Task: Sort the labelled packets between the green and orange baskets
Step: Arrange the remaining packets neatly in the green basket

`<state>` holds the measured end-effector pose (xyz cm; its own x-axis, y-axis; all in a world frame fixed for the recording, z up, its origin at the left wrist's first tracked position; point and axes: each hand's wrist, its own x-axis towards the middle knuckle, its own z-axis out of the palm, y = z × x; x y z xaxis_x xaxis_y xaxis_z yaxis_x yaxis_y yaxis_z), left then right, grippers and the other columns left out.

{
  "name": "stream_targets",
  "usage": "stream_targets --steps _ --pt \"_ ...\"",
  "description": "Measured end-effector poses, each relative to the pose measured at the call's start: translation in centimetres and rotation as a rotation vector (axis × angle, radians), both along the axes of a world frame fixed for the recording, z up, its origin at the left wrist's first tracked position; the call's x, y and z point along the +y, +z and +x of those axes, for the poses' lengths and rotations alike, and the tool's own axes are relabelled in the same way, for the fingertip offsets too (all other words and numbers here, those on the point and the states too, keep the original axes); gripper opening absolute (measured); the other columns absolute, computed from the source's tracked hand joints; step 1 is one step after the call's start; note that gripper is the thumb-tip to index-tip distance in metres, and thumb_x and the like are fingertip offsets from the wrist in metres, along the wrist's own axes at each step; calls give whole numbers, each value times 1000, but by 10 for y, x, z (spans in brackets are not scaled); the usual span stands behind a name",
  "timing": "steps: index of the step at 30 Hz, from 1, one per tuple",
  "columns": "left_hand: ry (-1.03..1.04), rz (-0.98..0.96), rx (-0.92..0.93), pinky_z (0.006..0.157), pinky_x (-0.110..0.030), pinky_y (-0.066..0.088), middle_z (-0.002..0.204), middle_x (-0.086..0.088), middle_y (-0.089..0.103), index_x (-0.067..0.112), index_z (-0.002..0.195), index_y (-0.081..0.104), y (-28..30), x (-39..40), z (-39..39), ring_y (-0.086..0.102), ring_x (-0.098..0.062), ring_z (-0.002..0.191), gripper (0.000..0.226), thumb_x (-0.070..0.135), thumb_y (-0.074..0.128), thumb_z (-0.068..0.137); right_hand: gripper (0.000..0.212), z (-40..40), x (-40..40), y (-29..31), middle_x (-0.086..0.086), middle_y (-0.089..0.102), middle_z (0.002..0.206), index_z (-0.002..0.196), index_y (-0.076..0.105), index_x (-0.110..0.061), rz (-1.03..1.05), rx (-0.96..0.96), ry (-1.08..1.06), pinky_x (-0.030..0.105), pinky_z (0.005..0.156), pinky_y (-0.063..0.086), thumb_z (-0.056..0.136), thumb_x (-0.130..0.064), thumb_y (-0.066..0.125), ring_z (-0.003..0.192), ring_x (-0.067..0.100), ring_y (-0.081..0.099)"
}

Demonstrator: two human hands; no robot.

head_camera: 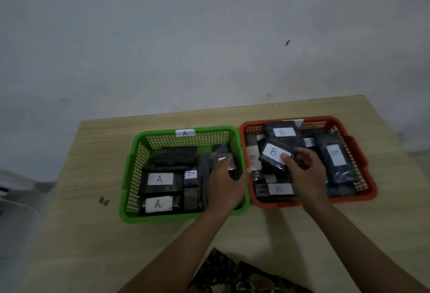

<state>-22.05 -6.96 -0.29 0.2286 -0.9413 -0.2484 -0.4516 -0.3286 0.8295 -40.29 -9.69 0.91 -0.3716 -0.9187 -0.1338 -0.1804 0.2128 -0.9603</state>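
**Packets nearly sorted, one in each hand**

Packets lie in both baskets, which stand side by side, touching, toward the far edge of the tabletop [93, 234]. In the green basket [130, 176], tagged A on its far rim, I can read A on three labels along its left and middle. The orange basket [363, 153] to its right shows B labels.

My right hand [304, 171] is closed on a B packet [273, 156], thumb on the corner of its white label, tilting it face-up over the orange basket's left half. I judge that tilt serves to read the letter before setting it down among the other B packets.

My left hand [226, 184] is wrapped around a dark packet [224, 160] at the green basket's right wall, near the orange one. Its label is hidden from me, so I cannot tell which basket it belongs to.
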Motion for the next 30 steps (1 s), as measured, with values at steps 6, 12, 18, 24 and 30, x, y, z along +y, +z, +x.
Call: stream_targets --steps 6,12,18,24,30 --pt "11 -41 -144 86 -36 53 107 2 63 22 113 66 -29 27 -38 59 -16 102 37 44 66 83 39 -36 2 -33 -4 65 106 114 63 -23 187 195 205 37 90 52 80 -35 78 103 16 62" --pt "81 -64 -121 71 -38 59 87 8 70 24 106 68 -38 32 -49 66 -10 80 19 31 64 88 47 -28 -7 -39 -1 65 114 123 58 -19 187 220 344 27 87 48 82 -36 76 105 13 61" --pt "83 -72 -132 76 -31 58 94 5 73 21 117 69 -35 31 -47 66 -6 83 28 25 66 90 58 -15 -10 -45 9 54 133 139 51 -12 158 445 451 36 103 40 89 -35 68 124 25 50" --pt "64 -67 -53 81 -3 48 98 15 68 15 114 70 -23 33 -26 59 12 84 26 21 68 90 51 -11 -3 -35 0 53 134 138 50 -21 20 551 377 36 96 46 92 -41 60 120 18 53" --pt "168 -117 -190 74 -21 57 89 3 73 13 110 71 -23 35 27 64 0 76 29 32 69 88 34 32 -11 -20 -1 58 121 123 60 -18 -280 611 640 26 88 45 91 -26 64 112 15 53"
